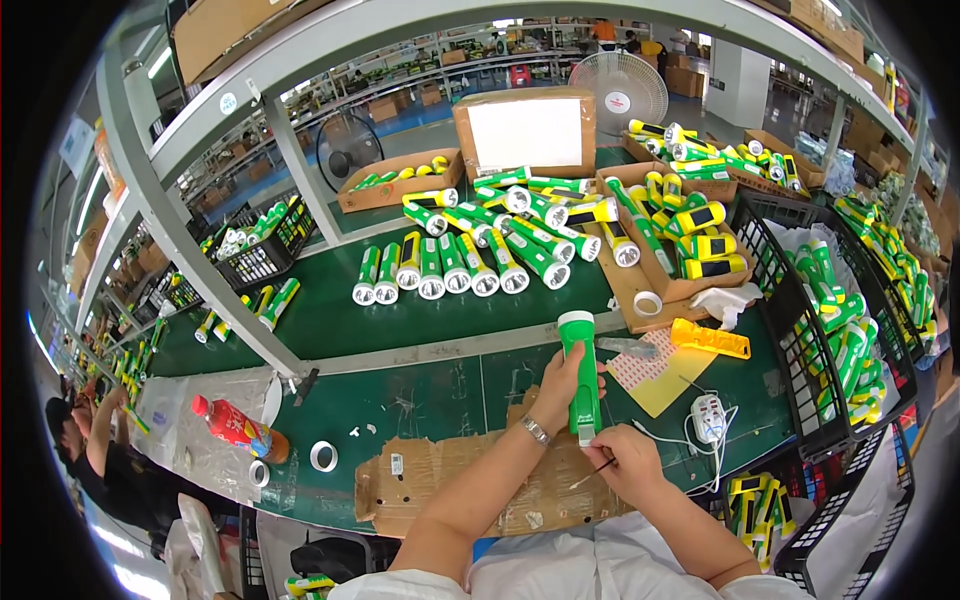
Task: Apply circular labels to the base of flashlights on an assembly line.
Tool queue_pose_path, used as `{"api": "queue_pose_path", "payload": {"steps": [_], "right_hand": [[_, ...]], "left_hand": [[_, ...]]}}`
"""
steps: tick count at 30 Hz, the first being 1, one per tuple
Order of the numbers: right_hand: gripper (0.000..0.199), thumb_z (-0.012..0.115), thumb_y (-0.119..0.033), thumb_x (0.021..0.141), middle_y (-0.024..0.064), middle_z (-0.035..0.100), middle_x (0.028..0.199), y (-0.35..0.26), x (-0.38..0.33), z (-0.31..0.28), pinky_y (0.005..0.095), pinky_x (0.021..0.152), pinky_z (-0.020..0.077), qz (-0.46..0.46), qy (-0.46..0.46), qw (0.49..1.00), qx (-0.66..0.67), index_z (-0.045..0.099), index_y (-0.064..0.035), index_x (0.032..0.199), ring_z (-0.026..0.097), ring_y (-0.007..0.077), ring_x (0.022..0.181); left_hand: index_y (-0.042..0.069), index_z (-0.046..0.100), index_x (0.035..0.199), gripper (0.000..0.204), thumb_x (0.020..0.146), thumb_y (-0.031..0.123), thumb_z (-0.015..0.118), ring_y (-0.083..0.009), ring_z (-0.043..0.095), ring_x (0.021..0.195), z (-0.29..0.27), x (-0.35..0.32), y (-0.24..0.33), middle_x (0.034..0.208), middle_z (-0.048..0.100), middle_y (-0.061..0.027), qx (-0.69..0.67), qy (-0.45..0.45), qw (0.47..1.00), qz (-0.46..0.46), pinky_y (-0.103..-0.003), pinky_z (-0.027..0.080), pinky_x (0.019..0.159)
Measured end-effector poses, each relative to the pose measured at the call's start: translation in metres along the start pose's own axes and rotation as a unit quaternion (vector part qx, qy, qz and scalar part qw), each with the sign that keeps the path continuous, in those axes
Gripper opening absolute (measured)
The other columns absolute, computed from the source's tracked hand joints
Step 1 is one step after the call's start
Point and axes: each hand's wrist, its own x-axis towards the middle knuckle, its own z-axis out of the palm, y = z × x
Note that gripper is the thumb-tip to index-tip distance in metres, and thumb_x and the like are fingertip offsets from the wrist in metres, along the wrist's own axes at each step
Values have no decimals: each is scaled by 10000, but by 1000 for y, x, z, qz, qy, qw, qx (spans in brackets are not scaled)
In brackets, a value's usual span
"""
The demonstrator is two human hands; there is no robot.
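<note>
My left hand is wrapped round a green flashlight with a white head, held upright above the table. At the lower end of the flashlight, by a small pale part, my right hand has its fingers pinched together. A thin dark stick-like piece with a pale tip pokes out from those fingers; its kind is too small to tell. Beneath my forearms lies a flattened cardboard sheet. Green and yellow flashlights lie in rows on the green surface beyond.
Black crates of flashlights stand at right, near a cardboard box of more. Close by are a sticker sheet, an orange plastic piece and a white power strip. At left stand a red-labelled bottle and a tape roll.
</note>
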Motion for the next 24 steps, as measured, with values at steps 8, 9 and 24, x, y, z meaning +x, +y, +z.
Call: {"api": "queue_pose_path", "payload": {"steps": [8, 9, 24], "right_hand": [[259, 710, -34, 708, 42, 537, 695, 9, -8, 10, 239, 441, 386, 152, 52, 983, 88, 497, -45, 855, 485, 98, 517], [266, 712, -57, 718, 32, 533, 708, 12, -9, 11, 225, 449, 380, 230, 58, 963, 124, 494, -39, 871, 471, 74, 525], [498, 401, -495, 888, 149, 596, 936, 28, 19, -47, 202, 369, 327, 452, -8, 673, 585, 462, -89, 1169, 529, 135, 555]], "left_hand": [[53, 461, 1053, 316, 897, 327, 487, -167, 577, 634, 8, -6, 0, 824, 586, -106, 17, -21, 999, 23, -306, 516, 548], [48, 460, 1048, 308, 898, 315, 487, -168, 580, 629, 10, -7, 0, 820, 585, -108, 17, -31, 999, 29, -307, 516, 548], [81, 345, 1295, 507, 938, 440, 317, -188, 499, 1089, 26, -16, 25, 1213, 507, -105, 60, -250, 959, 118, -358, 388, 930]]}}
